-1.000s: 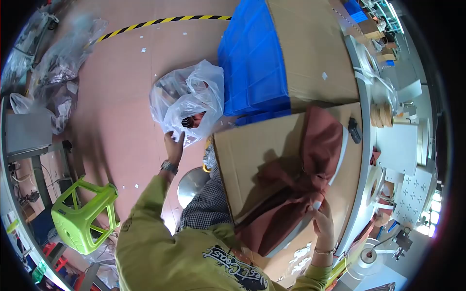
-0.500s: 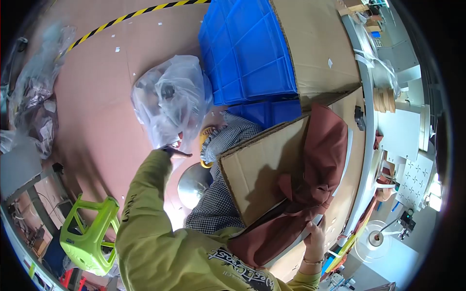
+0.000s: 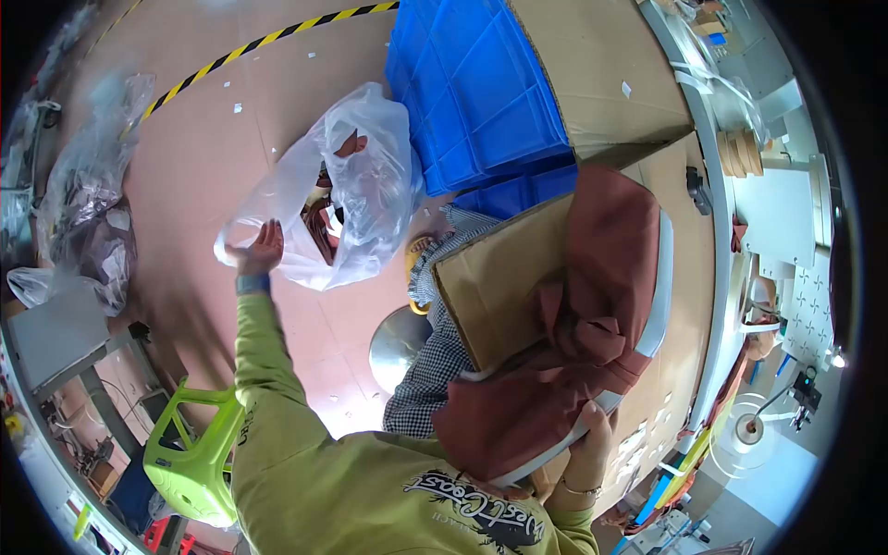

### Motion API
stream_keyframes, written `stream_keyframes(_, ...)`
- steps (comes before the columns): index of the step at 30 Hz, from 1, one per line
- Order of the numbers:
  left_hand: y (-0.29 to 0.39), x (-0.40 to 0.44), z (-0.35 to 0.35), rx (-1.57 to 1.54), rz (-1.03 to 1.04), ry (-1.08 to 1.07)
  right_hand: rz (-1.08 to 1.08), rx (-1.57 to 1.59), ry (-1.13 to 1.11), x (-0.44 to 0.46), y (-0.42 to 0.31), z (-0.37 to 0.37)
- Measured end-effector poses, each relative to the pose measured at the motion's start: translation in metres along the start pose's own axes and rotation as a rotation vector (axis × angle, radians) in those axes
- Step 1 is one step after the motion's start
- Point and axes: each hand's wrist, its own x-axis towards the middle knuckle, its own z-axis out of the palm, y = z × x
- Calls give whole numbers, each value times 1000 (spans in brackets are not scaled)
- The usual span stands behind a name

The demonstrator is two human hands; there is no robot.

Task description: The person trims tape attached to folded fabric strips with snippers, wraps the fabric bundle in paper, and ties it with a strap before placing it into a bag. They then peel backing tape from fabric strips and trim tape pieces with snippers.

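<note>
My left hand [image 3: 262, 248], wearing a dark wristband, reaches out to the near left edge of a clear plastic bag [image 3: 379, 199]. Its fingers are stretched out against the bag's rim. Dark brown pieces [image 3: 319, 231] show inside through the wide mouth. My right hand [image 3: 594, 439] is closed on the pale-edged border of a large reddish-brown fabric piece [image 3: 615, 250]. This fabric is bunched up in the middle and drapes over a cardboard box flap [image 3: 504, 277] and against my body.
A blue plastic crate [image 3: 476, 92] stands beyond the cardboard. On the left are a green stool [image 3: 190, 462] and more plastic bags [image 3: 92, 213]. A round metal stool base [image 3: 398, 347] sits by my checkered clothing. A workbench [image 3: 712, 305] runs along the right.
My left hand has moved left and slightly up, and the plastic bag has spread wide, baring brown pieces inside. My right hand keeps hold of the fabric, which has shifted slightly.
</note>
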Motion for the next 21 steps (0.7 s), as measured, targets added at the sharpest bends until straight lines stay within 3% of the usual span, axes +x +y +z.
stream_keyframes(1, 4, -6, -9, 11, 5, -3, -23, -15, 2, -4, 4, 5)
stream_keyframes(6, 51, -14, -42, 1380, 545, 192, -53, -15, -109, -15, 22, 17)
stream_keyframes(8, 61, -8, -48, 1936, 757, 279, -22, -68, -272, -26, 15, 36)
stream_keyframes(10, 53, 33, -52, 1871, 1842, 222, 53, -125, -390, -35, 6, 50)
stream_keyframes(11, 53, 36, -50, 1880, 1838, 221, 58, -125, -385, -38, 8, 52)
stream_keyframes(14, 50, 40, -28, 1683, 1384, -240, 55, -146, -543, -42, 16, 62)
stream_keyframes(18, 33, 38, -2, 1342, 742, -746, -178, -273, -814, -39, 31, 82)
stream_keyframes(20, 20, -5, -18, 1304, 729, -917, -8, -202, -806, -37, 45, 93)
stream_keyframes(21, 4, -34, -30, 1246, 726, -895, -6, -181, -808, -32, 54, 97)
